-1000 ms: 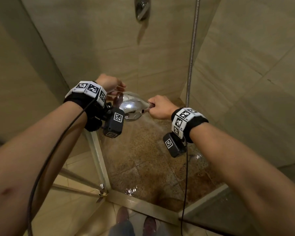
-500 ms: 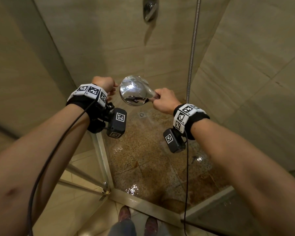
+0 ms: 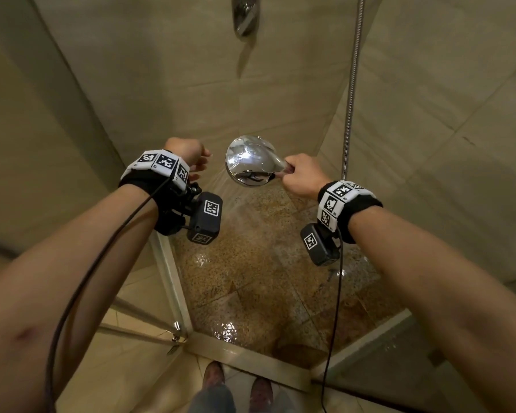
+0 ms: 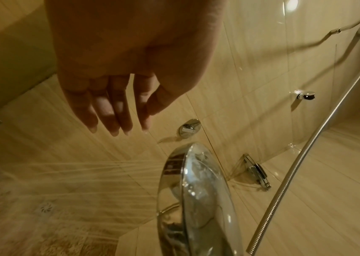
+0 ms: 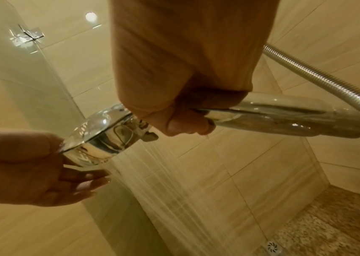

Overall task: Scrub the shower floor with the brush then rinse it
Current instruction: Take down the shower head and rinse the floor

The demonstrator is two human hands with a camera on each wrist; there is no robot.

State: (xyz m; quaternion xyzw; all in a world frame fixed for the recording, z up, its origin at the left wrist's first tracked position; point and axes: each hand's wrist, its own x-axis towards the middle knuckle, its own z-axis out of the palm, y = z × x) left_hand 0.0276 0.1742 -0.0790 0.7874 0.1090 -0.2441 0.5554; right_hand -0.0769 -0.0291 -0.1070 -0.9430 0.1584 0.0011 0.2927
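Observation:
My right hand [image 3: 298, 174] grips the chrome handle of the shower head [image 3: 251, 165], which hangs over the back of the wet, brown speckled shower floor [image 3: 251, 281]. Water streams from its face down and to the left [image 5: 163, 190]. In the right wrist view my fingers [image 5: 185, 123] curl round the handle, with the head [image 5: 100, 138] beyond them. My left hand [image 3: 191, 158] hovers just left of the head, holding nothing; its fingers [image 4: 117, 110] are straight. No brush is in view.
The metal hose [image 3: 352, 84] hangs along the right wall. A tap lever [image 3: 245, 13] sits high on the back wall. A floor drain [image 5: 273, 246] lies in the far corner. The glass door frame [image 3: 170, 278] and threshold [image 3: 251, 362] bound the floor; my feet [image 3: 218, 380] stand outside.
The shower head has risen and tilted so its spray goes down and left. My left hand, close against the head a second ago, now stands apart from it.

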